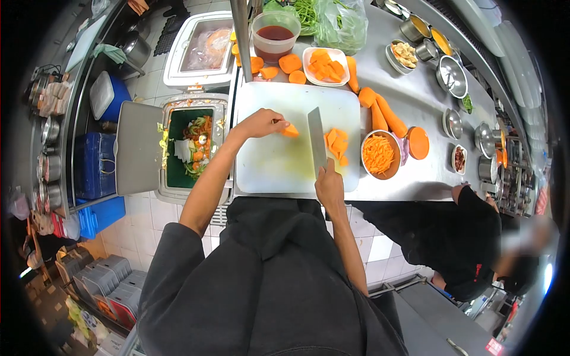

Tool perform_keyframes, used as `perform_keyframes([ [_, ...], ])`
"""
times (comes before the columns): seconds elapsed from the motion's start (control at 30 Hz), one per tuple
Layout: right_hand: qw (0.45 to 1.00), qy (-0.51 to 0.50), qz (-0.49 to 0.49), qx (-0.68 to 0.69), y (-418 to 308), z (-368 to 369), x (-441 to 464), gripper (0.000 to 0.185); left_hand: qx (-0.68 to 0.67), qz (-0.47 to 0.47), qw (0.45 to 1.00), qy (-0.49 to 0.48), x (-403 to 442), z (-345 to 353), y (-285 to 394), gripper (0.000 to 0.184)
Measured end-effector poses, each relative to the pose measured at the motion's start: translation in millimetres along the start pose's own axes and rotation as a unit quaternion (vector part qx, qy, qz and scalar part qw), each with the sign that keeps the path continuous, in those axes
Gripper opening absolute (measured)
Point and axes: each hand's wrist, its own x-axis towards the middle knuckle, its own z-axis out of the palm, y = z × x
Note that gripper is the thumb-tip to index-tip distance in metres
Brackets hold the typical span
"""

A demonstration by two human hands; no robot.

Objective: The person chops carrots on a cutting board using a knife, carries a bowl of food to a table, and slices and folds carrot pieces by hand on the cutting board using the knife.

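Observation:
My right hand (330, 185) is wrapped round the handle of a broad-bladed kitchen knife (317, 135), its blade pointing away from me over the white cutting board (261, 172). Between the fingers and thumb of my left hand (262, 123) is a piece of carrot (290, 130), held left of the blade. Several cut carrot pieces (336, 144) lie on the board just right of the blade. Beside the board's right edge stands a bowl of carrot strips (378, 155).
Behind the board are a tub of dark red liquid (276, 34), a white tray of carrot pieces (326, 66) and bagged greens (341, 24). Whole carrots (389, 116) lie right. An open scrap bin (167, 172) stands left. A person in black (445, 243) is at the right.

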Motion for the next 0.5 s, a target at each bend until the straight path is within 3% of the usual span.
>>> perform_keyframes([
  [0.03,0.996,0.016,-0.071,-0.046,-2,0,-1,0.040,0.001,0.000,1.000,0.001,-4,-2,-1,0.023],
  [0.1,0.995,0.045,-0.058,-0.073,-10,4,3,0.042,0.121,0.067,0.989,0.048,-11,-2,-5,0.023],
  [0.23,0.993,0.057,-0.046,-0.088,-33,9,24,0.048,0.106,0.114,0.977,0.147,-25,8,-9,0.022],
  [0.33,0.991,0.069,-0.072,-0.094,-23,37,37,0.052,0.004,0.053,0.986,0.158,-37,18,-13,0.026],
  [0.43,0.991,0.079,-0.072,-0.084,-25,51,38,0.055,0.007,0.107,0.975,0.195,-58,30,-4,0.054],
  [0.5,0.991,0.081,-0.072,-0.079,-23,53,40,0.054,0.017,0.113,0.970,0.214,-61,43,-10,0.056],
])
